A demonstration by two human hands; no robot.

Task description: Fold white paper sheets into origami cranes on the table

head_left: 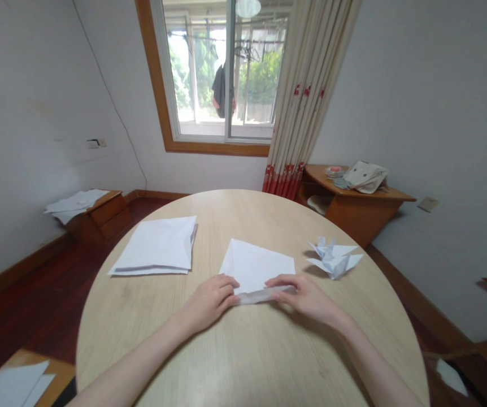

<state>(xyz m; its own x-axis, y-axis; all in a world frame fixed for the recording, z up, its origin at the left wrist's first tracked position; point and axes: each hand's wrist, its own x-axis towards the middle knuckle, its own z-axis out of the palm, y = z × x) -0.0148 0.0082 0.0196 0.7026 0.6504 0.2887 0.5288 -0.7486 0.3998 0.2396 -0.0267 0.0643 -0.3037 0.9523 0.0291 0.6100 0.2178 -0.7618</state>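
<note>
White sheet (pixel 260 263) on the round table (pixel 226 350), near edge seemingly turned up. Your left hand (pixel 216 294) pinches its near-left corner; your right hand (pixel 296 291), the near edge's right end. Keep both ends level, then press the crease outward from the middle.

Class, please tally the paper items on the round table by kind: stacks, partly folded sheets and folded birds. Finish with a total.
Paper stack: 1
Partly folded sheet: 1
Folded paper birds: 2, one partly behind the other
Total: 4, counting the stack as one
</note>
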